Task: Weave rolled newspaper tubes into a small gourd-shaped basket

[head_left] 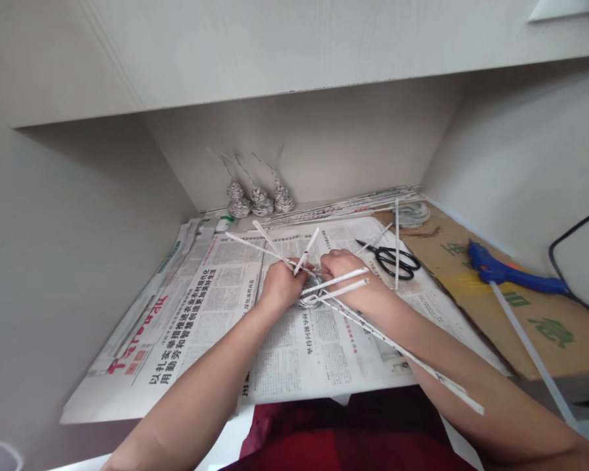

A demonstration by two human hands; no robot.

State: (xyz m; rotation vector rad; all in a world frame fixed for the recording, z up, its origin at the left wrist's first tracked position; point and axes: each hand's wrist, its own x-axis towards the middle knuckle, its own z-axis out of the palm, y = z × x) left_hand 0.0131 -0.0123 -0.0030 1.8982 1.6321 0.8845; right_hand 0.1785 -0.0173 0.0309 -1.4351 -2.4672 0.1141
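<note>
A small round piece woven from rolled newspaper tubes [310, 299] sits between my hands above the newspaper. White paper tubes stick out of it in several directions, a long one passing over my right forearm. My left hand [281, 285] is closed around the left side of the weaving, where tubes fan away from the fingers. At its upper right, my right hand [344, 269] has its fingers pinched together. Part of the weaving is covered by the hands, and the right fingertips show only partly.
Newspaper sheets [196, 327] cover the work surface. Black scissors [392, 258] and loose paper tubes lie right. Three woven gourd shapes [262, 203] stand at the back beside a bundle of paper tubes [343, 206]. A blue glue gun [515, 271] rests on cardboard [491, 320].
</note>
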